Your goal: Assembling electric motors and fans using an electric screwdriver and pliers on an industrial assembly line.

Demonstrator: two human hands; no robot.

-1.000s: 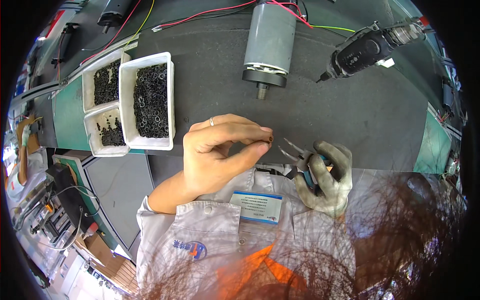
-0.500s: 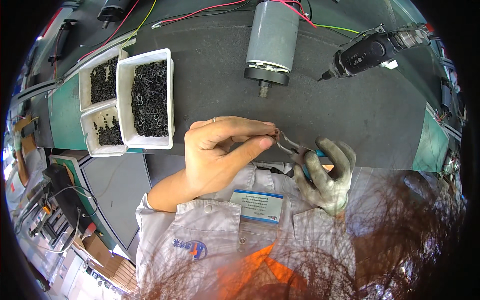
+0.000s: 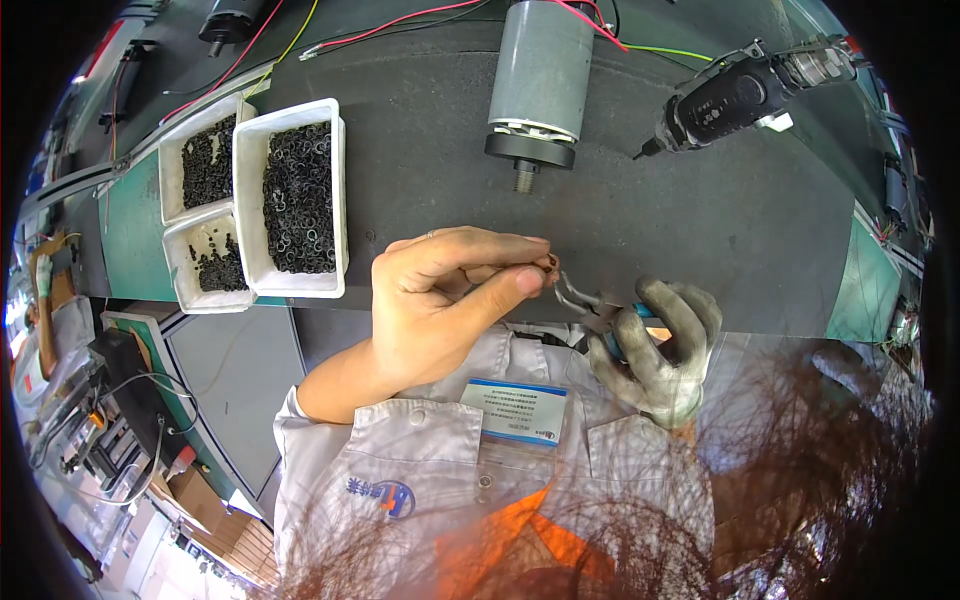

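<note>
My bare left hand is closed, thumb and forefinger pinching a small dark circlip above the near edge of the bench. The bent tips of a pair of circlip pliers meet the ring at those fingertips. Wrapped round the pliers' blue handles is my right hand, in a grey-white glove. Its palm side and part of the handles are hidden. Beyond my hands lies a grey cylindrical motor, its threaded shaft pointing toward me.
Left of my hands, a large white bin holds many dark rings. Two smaller white bins beside it contain small black parts. A black power screwdriver lies at the far right. Red and yellow-green wires cross the back. Another person's arm shows far left.
My right hand and the pliers have shifted slightly to the right. My left hand keeps its pinch almost in place. At far left, the other person's arm has moved.
</note>
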